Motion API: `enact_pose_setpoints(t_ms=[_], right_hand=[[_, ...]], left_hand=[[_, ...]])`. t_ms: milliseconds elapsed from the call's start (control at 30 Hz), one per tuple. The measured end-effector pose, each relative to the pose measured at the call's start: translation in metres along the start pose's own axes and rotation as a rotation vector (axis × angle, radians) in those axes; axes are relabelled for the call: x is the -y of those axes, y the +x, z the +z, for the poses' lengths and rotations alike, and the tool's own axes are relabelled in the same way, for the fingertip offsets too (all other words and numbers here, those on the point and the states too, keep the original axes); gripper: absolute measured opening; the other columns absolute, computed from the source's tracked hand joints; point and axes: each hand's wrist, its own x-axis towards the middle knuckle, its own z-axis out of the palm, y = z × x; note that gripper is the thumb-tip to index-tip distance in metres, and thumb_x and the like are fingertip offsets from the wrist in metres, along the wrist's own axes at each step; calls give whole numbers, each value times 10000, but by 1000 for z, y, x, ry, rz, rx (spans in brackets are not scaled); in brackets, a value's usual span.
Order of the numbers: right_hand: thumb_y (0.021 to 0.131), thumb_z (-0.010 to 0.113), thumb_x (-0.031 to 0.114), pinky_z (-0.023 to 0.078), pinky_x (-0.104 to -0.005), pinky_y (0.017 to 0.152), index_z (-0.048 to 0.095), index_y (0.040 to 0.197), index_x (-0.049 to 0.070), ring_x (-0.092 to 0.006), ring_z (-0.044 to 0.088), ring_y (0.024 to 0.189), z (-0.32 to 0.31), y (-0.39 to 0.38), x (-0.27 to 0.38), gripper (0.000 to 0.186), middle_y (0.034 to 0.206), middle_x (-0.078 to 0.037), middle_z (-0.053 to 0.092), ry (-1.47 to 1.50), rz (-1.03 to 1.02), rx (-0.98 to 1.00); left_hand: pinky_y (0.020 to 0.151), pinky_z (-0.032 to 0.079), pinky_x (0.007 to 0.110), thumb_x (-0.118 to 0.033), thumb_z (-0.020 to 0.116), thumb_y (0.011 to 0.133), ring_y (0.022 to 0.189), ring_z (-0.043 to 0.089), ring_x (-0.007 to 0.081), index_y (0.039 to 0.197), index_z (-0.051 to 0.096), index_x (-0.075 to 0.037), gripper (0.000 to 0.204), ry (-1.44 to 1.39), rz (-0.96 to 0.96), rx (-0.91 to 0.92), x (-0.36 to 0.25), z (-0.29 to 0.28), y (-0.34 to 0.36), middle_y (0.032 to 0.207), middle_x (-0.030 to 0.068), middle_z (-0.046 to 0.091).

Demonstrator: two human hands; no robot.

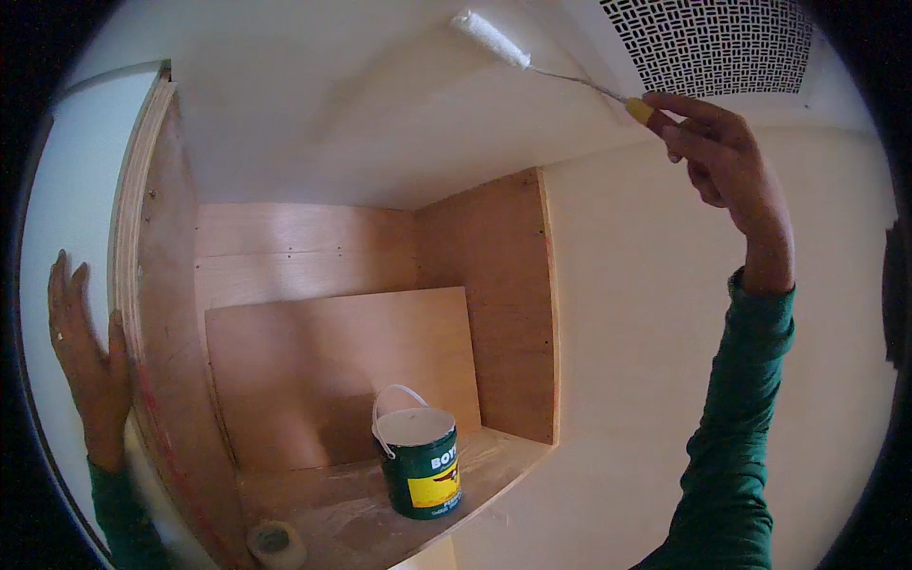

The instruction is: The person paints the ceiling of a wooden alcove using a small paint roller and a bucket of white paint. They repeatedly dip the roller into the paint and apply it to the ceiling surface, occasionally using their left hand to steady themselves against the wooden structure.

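My right hand (722, 161), raised at upper right, grips the yellow handle of a small paint roller (489, 38); its white sleeve is at the white ceiling (313, 95), left of a perforated vent. My left hand (85, 351) lies with fingers apart on a white panel (71, 180) beside a plywood edge. A dark green and yellow paint bucket (418, 480) with a white handle stands upright on the plywood shelf below, between my hands.
A plywood cabinet (484, 237) opens ahead, with a loose board (337, 351) inside and a roll of tape (275, 541) on its shelf. The patterned vent (712, 47) is overhead. A plain wall (608, 380) runs to the right, with a dark object (893, 294) at the edge.
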Motion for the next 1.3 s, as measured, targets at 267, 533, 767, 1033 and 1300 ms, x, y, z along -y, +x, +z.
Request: enact_pose_setpoints(t_ms=[267, 533, 767, 1033, 1300], right_hand=[[984, 678, 276, 273, -175, 408, 678, 1359, 129, 9, 384, 506, -20, -17, -3, 402, 771, 49, 571, -66, -6, -61], [979, 678, 248, 288, -178, 430, 695, 1345, 150, 4, 374, 523, -16, -14, -24, 380, 756, 55, 559, -66, 2, -87], [972, 691, 222, 381, -233, 536, 734, 1271, 95, -48, 489, 661, 72, 34, -48, 327, 814, 7, 654, -75, -147, 67], [961, 703, 253, 343, -201, 480, 740, 1261, 101, -13, 441, 589, 52, 29, -51, 338, 792, 26, 650, 35, -38, 77], [964, 683, 271, 257, -173, 406, 675, 1358, 123, 13, 385, 507, -26, -7, -34, 422, 782, 58, 578, -13, 11, -62]], left_hand=[[1224, 262, 530, -304, 469, 1055, 1511, 323, 391, 1509, 443, -20, 536, -52, 5, 2, 0, 4, 0, 1623, 207, 359], [1220, 273, 536, -290, 494, 1048, 1507, 331, 396, 1503, 450, -15, 533, -44, 16, -5, -2, 3, 0, 1616, 210, 370], [1222, 273, 536, -267, 504, 1046, 1505, 336, 395, 1503, 447, -17, 524, -95, -14, -7, -4, 7, -4, 1613, 217, 372], [1229, 260, 525, -275, 500, 1045, 1511, 328, 388, 1519, 435, -32, 537, 11, 27, -2, 1, 4, -4, 1626, 203, 357], [1231, 259, 523, -282, 482, 1059, 1514, 326, 379, 1531, 430, -56, 526, -19, 1, -16, 1, 7, -3, 1628, 191, 360]])
